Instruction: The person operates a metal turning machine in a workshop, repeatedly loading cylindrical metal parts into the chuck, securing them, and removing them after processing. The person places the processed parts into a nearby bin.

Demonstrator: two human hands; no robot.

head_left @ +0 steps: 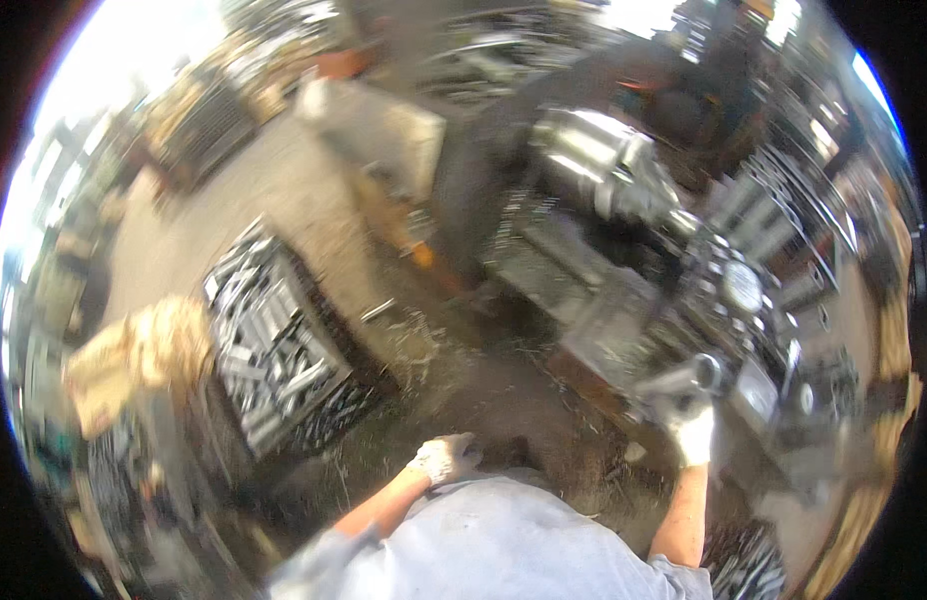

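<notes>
My right hand, in a white glove, is closed around a short metal tube beside the lathe. The tube's round, hollow-looking end faces up and to the right. My left hand, also gloved, hangs low in front of my grey shirt and touches nothing I can make out. Its fingers are smeared by motion. Up and left of my right hand, the lathe's shiny chuck stands above the machine bed.
A metal crate full of loose metal pieces stands on the left. Beside it is a tan bundle. One metal piece lies on the floor among shavings. Several long tubes are stacked behind the lathe on the right.
</notes>
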